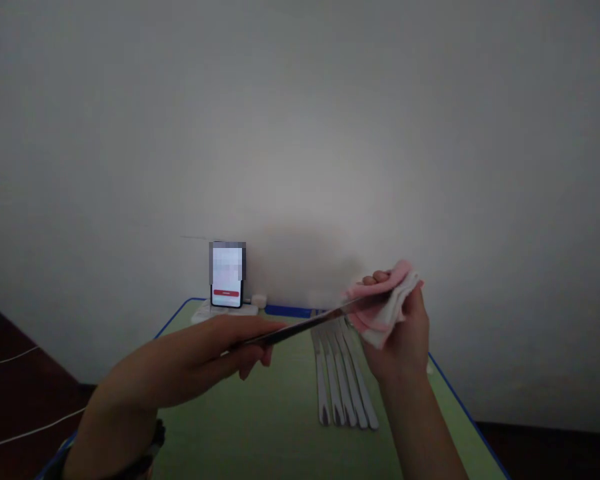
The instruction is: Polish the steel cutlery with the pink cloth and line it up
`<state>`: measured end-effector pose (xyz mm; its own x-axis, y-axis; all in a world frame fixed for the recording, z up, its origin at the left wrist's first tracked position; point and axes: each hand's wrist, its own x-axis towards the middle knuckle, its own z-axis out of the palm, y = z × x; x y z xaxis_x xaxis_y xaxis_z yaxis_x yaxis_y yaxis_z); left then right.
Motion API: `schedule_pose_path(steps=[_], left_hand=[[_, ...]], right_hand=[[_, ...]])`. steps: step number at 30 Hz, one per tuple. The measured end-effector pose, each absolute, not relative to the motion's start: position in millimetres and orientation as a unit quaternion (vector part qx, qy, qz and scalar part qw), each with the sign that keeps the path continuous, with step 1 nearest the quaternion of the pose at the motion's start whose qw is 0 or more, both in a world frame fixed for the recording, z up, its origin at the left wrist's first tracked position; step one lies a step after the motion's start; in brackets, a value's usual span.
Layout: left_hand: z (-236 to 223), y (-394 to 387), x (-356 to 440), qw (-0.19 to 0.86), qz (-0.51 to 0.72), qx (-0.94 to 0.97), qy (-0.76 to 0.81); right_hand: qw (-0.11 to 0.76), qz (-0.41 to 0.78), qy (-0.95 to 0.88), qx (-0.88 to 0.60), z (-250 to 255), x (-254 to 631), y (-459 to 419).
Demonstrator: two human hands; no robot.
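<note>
My left hand [230,350] is closed on one end of a long, flat metal piece of cutlery [307,325], held slanting up to the right above the table. A pink and white cloth [380,303] is folded around the other end of it. That end is mostly covered, so its exact kind cannot be made out. My right hand [403,337] grips the cloth, pressing it about the metal. Below and between my hands, several silvery pieces of cutlery [341,380] lie side by side, handles towards me; their far ends are partly hidden and dim.
A lit phone [227,277] stands upright on a white base [220,311] at the table's back left. Beside it sits a small white object [259,301]. The green table [260,427] has a blue edge and meets a plain wall [300,133]. White cables [30,430] run at left.
</note>
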<state>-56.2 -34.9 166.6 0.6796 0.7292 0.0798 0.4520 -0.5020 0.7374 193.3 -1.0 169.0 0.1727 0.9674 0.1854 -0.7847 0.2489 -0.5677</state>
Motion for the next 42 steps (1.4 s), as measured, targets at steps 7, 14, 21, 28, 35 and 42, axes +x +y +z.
schedule_pose_path(steps=[7,14,21,28,35,42], left_hand=[[174.7,-39.7,-49.9,0.429,0.176,0.820,0.337],[170.6,-28.3,-36.5,0.468,0.169,0.824,0.274],[171.3,-20.9,-39.7,0.556,0.183,0.786,0.200],[173.6,-16.8,-36.1,0.474,0.205,0.815,0.262],[169.0,-17.2,-27.7,0.375,0.232,0.838,0.321],[174.1,-17.3,-20.6,0.298,0.255,0.822,0.413]], right_hand=[[0.744,0.621,-0.229,-0.097,173.1,183.7,-2.2],[0.758,0.615,-0.200,-0.086,180.9,198.5,-3.6],[0.769,0.600,-0.206,-0.081,178.0,201.5,-2.0],[0.744,0.616,-0.235,-0.110,165.1,185.8,1.0],[0.680,0.682,-0.211,-0.168,162.7,165.1,-8.5],[0.675,0.664,-0.243,-0.212,162.6,162.1,-11.1]])
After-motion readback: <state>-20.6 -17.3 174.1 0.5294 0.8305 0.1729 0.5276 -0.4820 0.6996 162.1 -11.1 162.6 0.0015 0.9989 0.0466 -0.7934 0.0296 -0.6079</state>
